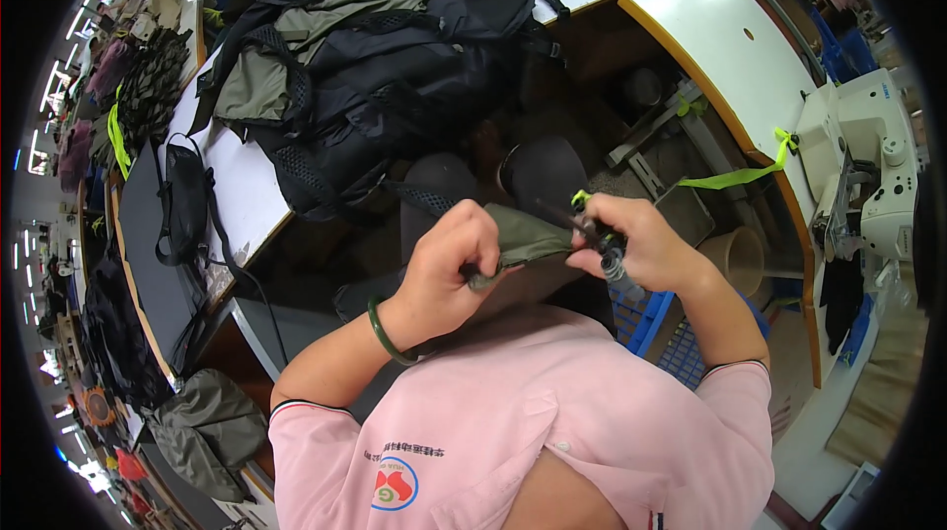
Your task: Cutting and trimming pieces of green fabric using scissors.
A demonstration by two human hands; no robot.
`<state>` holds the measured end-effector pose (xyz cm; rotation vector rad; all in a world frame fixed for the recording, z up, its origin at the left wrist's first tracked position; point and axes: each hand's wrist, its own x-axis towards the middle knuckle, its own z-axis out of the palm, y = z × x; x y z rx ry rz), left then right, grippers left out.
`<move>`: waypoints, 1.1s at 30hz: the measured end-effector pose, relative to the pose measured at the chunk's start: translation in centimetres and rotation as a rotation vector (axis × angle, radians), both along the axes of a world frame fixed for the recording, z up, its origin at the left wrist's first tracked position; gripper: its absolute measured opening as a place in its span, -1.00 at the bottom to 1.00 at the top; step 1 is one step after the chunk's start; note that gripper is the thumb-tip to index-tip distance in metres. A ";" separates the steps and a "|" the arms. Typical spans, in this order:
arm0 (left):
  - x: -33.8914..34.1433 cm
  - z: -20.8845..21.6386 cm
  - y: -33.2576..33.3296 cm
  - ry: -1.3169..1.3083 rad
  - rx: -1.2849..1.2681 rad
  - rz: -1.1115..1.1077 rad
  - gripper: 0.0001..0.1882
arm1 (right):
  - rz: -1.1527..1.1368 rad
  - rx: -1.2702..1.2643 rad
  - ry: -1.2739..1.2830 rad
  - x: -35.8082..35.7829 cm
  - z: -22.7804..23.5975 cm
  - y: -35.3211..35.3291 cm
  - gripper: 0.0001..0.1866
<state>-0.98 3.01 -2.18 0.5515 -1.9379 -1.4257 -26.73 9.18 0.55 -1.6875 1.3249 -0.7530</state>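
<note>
Above my lap, an olive-green fabric piece is stretched between my hands. My left hand, with a green bangle on its wrist, is closed around one end of the fabric. The fingers of my right hand pinch the other end. Held in that same hand is a small dark tool, apparently thread snips, with a lime-yellow bit beside it; my fingers partly cover it. Beyond my hands, a black and olive backpack lies over the table edge, its straps hanging toward my lap.
A white sewing machine stands at the right on a white tabletop, with a lime ribbon near it. Below my right arm is a blue plastic basket. Black pieces with cords and a grey cloth bundle lie left.
</note>
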 end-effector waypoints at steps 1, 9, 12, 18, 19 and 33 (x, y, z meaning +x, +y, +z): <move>0.2 0.0 -0.1 -0.004 -0.320 0.049 -0.66 | 0.049 0.022 -0.021 0.1 0.0 0.1 -0.68; 1.1 -1.0 -0.3 0.105 -0.566 0.015 -0.68 | 0.133 -0.116 0.091 -0.7 0.6 0.5 -0.53; 1.1 -1.1 -0.4 0.141 -0.571 0.006 -0.69 | 0.092 -0.115 0.104 -1.4 0.6 1.0 -0.51; 1.0 -1.1 -0.5 0.180 -0.626 0.050 -0.72 | 0.044 -0.116 0.116 -2.5 0.9 1.0 -0.52; 1.2 -1.0 -0.6 0.164 -0.610 0.022 -0.71 | 0.043 -0.117 0.115 -2.4 0.9 1.1 -0.52; 3.9 1.2 -9.7 0.184 -0.198 0.391 -0.75 | -0.591 -0.561 0.072 -13.4 2.7 13.8 -0.65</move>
